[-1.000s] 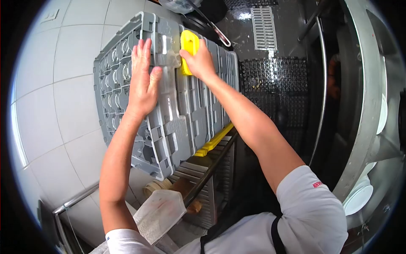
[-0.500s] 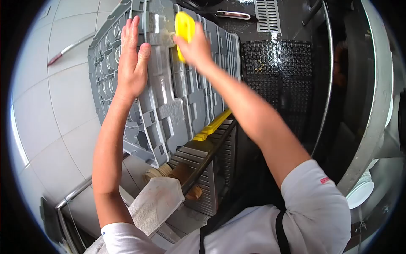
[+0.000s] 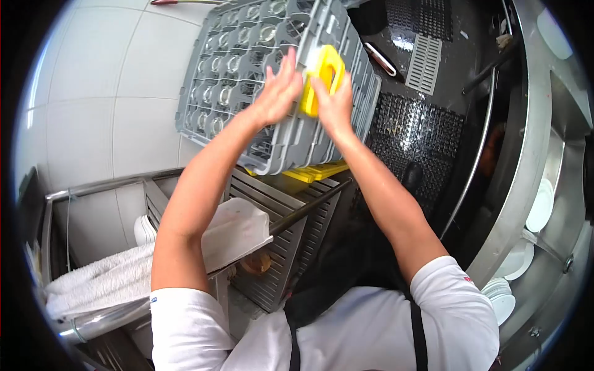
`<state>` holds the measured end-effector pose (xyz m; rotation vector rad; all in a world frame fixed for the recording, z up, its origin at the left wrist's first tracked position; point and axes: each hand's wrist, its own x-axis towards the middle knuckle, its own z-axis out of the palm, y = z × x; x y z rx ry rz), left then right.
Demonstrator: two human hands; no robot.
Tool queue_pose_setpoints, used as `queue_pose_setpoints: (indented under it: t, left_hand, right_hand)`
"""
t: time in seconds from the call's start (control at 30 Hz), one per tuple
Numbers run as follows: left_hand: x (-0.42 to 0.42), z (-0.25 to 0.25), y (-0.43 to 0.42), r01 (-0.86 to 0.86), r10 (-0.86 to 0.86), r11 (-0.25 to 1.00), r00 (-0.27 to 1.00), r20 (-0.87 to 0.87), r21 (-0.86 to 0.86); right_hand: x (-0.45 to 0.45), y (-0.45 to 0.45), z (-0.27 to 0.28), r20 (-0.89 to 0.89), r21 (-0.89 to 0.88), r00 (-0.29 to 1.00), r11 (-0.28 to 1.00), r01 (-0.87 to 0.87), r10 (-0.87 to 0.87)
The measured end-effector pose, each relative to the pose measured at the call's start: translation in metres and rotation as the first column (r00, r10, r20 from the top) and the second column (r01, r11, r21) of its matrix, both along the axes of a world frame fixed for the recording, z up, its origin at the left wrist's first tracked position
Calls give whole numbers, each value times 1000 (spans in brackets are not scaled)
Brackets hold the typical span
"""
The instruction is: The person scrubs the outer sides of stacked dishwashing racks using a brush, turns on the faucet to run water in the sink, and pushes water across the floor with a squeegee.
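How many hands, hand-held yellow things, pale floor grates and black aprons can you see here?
Hands: 2 (left hand, right hand)
Hand-held yellow handled piece: 1
Pale floor grate: 1
Black apron: 1
Total: 5

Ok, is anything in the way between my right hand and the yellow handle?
Nothing visible: your right hand is already on the yellow handle. Your left hand is beside it, at the gray rack's edge, not between them.
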<state>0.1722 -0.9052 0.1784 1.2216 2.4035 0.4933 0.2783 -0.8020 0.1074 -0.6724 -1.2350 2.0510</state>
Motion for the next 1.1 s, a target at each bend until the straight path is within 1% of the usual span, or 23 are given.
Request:
queue_pose_setpoints:
  t: [0.03, 0.07, 0.1, 0.13, 0.17, 0.2, 0.27, 0.33, 0.4, 0.47, 0.5, 0.53, 0.6, 0.63, 0.67, 0.73, 0.8, 0.83, 0.87, 0.93, 1.0, 1.07, 1.1]
  left_hand:
    - [4, -3, -10, -11, 11, 1000, 1000, -13, -8]
    - [7, -4, -12, -19, 19, 1000, 1000, -24, -8]
    - [12, -3, -11, -34, 35, 999, 999, -10, 32]
    - [15, -5, -10, -52, 52, 996, 999, 8, 71]
    - [13, -12, -11, -59, 61, 991, 998, -7, 116]
    - [12, -13, -10, -61, 62, 991, 998, -1, 116]
    - [9, -14, -10, -70, 69, 991, 997, 15, 110]
    - [3, -15, -9, -69, 68, 996, 997, 20, 61]
    - [3, -9, -5, -60, 60, 998, 998, 27, 20]
    - [3, -9, -3, -54, 51, 997, 998, 42, 53]
    - [5, -8, -5, -56, 53, 997, 997, 51, 61]
    - [7, -8, -5, -63, 57, 993, 996, 68, 102]
    - [7, -7, -4, -63, 60, 995, 998, 35, 73]
    - [5, -11, -4, -80, 76, 991, 997, 33, 104]
    - [5, -12, -2, -88, 85, 989, 996, 28, 115]
    - [5, -15, -2, -100, 98, 987, 995, 19, 123]
    - [5, -16, -2, -92, 90, 985, 996, 23, 145]
    - [5, -16, -3, -90, 87, 984, 996, 25, 156]
    - [5, -17, -5, -89, 86, 983, 996, 29, 161]
    - [5, -21, -8, -97, 97, 980, 995, 6, 176]
    - [4, -20, -6, -89, 94, 981, 995, -18, 174]
    - [8, -15, -3, -116, 120, 978, 993, -12, 170]
    - [9, -18, -5, -118, 122, 977, 993, -9, 179]
  right_hand:
    - [24, -22, 10, -20, 5, 999, 999, -48, 48]
    - [52, -48, 12, -25, -37, 992, 991, -128, 127]
    - [78, -82, -2, -61, 21, 990, 992, -125, 126]
    - [107, -102, 3, -17, 104, 983, 979, -178, 180]
    - [105, -101, 4, -6, 145, 986, 975, -166, 169]
    - [100, -98, 5, 8, 177, 987, 971, -158, 159]
    - [52, -44, 22, 147, 87, 971, 975, -204, 190]
    - [6, -2, 18, 134, 141, 987, 984, -107, 88]
    - [36, -35, 18, 91, 153, 989, 980, -128, 115]
    - [86, -87, 13, 31, 162, 987, 974, -159, 156]
    - [114, -110, 21, -13, 204, 980, 960, -192, 198]
    - [119, -119, 21, 5, 253, 985, 952, -170, 175]
    - [89, -91, 20, 111, 236, 974, 947, -217, 196]
    - [63, -69, 20, 119, 266, 987, 954, -136, 108]
    - [36, -47, 14, 95, 258, 994, 963, -84, 61]
    - [30, -27, 34, 164, 154, 978, 976, -154, 129]
    - [73, -71, 22, 64, 91, 976, 973, -212, 207]
    - [99, -96, 15, 43, 130, 975, 967, -220, 216]
    - [123, -119, 16, -65, 117, 970, 967, -228, 236]
    - [117, -121, 8, -28, 184, 985, 969, -164, 172]
    - [71, -77, 7, 69, 148, 990, 980, -135, 126]
    - [32, -42, 2, 147, 216, 989, 975, -58, 26]
    - [39, -49, 8, 83, 130, 996, 991, -43, 32]
